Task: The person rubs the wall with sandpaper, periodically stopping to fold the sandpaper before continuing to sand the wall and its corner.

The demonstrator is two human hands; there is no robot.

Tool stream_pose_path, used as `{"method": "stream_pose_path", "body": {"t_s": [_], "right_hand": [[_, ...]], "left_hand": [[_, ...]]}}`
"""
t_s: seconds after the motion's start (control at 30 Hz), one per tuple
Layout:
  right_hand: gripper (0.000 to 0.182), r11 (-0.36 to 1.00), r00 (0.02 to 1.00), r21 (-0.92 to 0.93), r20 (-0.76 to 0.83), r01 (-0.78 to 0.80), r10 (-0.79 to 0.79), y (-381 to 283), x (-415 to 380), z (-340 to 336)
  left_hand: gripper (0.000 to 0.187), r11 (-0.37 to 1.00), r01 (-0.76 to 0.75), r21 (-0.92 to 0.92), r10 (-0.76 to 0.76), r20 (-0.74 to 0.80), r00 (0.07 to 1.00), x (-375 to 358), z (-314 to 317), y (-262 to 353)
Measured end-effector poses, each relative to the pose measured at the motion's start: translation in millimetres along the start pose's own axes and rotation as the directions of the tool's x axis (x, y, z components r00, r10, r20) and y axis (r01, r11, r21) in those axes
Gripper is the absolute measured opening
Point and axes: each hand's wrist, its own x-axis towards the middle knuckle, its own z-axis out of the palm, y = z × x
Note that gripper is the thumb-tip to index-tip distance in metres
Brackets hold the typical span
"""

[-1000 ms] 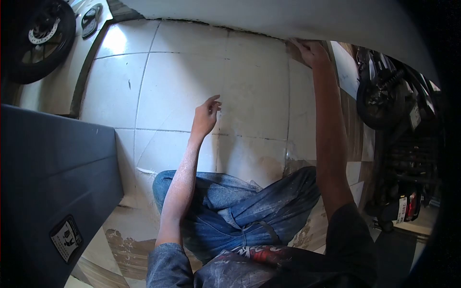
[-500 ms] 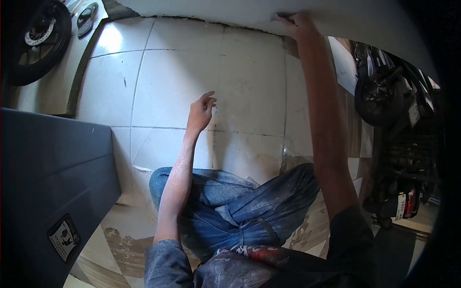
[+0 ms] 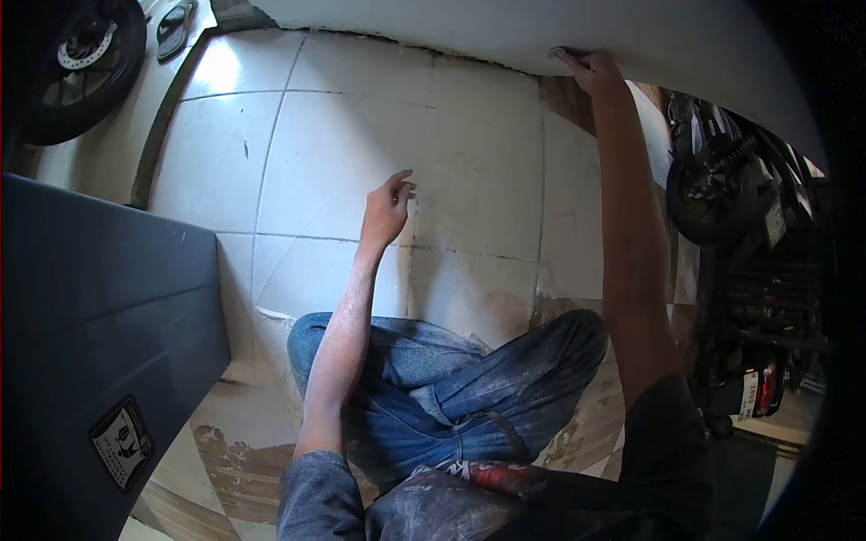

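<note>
My left hand (image 3: 388, 209) hovers over the pale floor tiles (image 3: 334, 162), fingers loosely curled and apart, with nothing in it. White dust coats the left forearm. At the top right, my right hand (image 3: 591, 72) is against the pale wall (image 3: 487, 25), its fingers pressed round a small, thin dark object (image 3: 559, 52) too small to name. That object touches the wall surface, a little above the wall's lower edge.
My crossed legs in dusty jeans (image 3: 451, 388) are below. A large dark box (image 3: 108, 298) with a sticker stands at the left. A motorcycle wheel (image 3: 86, 72) and a sandal (image 3: 173, 32) are at upper left; motorcycles (image 3: 713, 189) are at the right.
My right hand has moved right and slightly down along the wall. My left hand keeps nearly the same pose. The whole view has shifted slightly.
</note>
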Motion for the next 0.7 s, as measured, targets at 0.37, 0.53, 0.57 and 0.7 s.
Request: {"method": "stream_pose_path", "body": {"t_s": [0.37, 0.53, 0.57, 0.7], "right_hand": [[0.034, 1.000, 0.984, 0.004, 0.177, 0.000, 0.000, -27, 6, -21], [0.035, 0.995, 0.988, -0.073, 0.136, -0.062, 0.071, -17, -6, -14], [0.035, 0.998, 0.991, -0.045, 0.118, -0.054, 0.059, -11, -3, -12], [0.036, 0.997, 0.986, -0.044, 0.151, -0.067, 0.073, -24, -1, -12]], "left_hand": [[0.032, 1.000, -0.021, -0.016, 0.021, -0.002, 1.000, 4, -1, -2], [0.032, 0.999, -0.032, 0.015, 0.032, -0.003, 0.999, 4, 0, -9], [0.032, 0.999, -0.038, 0.012, 0.038, -0.016, 0.999, 5, -1, -8], [0.031, 0.998, -0.038, -0.051, 0.036, -0.041, 0.999, 5, 6, -8]]}}
